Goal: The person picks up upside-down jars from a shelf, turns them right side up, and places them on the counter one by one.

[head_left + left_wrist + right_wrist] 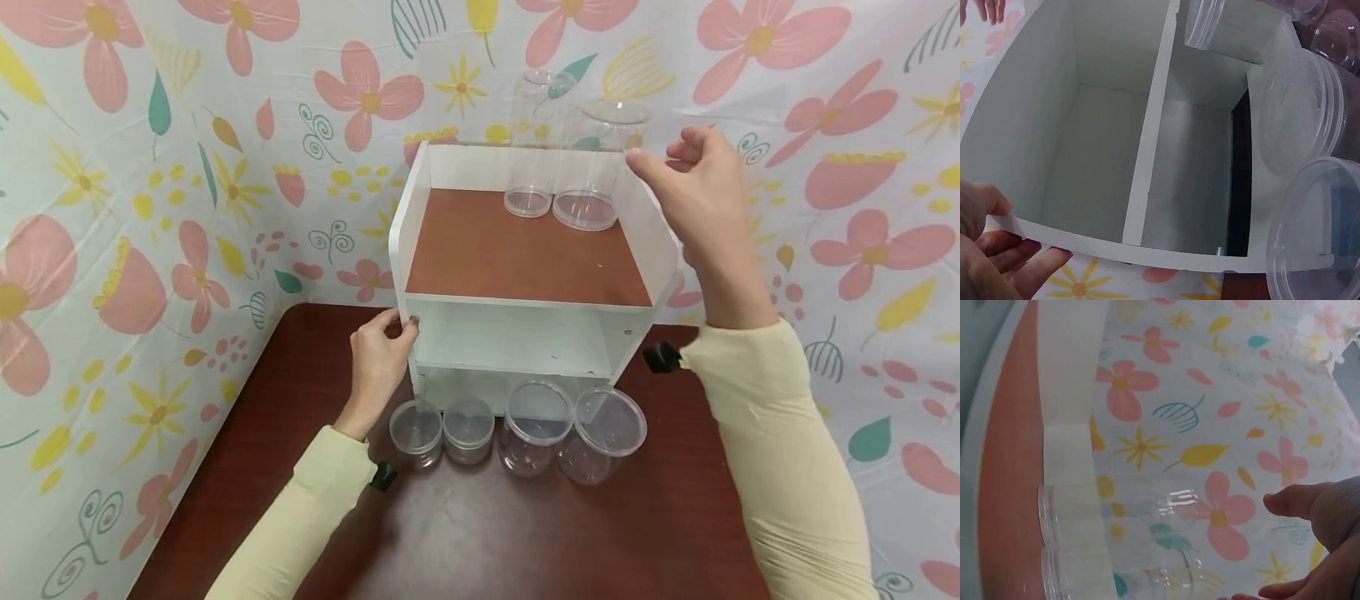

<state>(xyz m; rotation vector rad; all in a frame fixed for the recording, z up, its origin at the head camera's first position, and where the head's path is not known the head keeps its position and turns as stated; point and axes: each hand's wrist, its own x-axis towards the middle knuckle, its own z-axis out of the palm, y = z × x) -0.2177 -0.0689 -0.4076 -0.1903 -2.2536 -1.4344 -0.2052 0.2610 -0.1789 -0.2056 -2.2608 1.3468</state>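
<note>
A white shelf unit [502,300] with a brown top board stands against the backdrop. My left hand [378,354] pinches the front edge of its left side panel; in the left wrist view the thumb lies inside the panel and the fingers [1038,269] outside. Two tall clear plastic jars, a narrow one [528,200] and a wider one [585,212], stand side by side at the back right of the top board. Beside the wider jar's upper part, my right hand [693,179] is raised with thumb and fingers apart, holding nothing.
Several clear lidded jars stand in a row before the shelf: two short ones [416,429] at left, two larger [538,417] at right. The dark red-brown table [480,533] bears them all. Flower-printed cloth [262,208] hangs behind and at the left.
</note>
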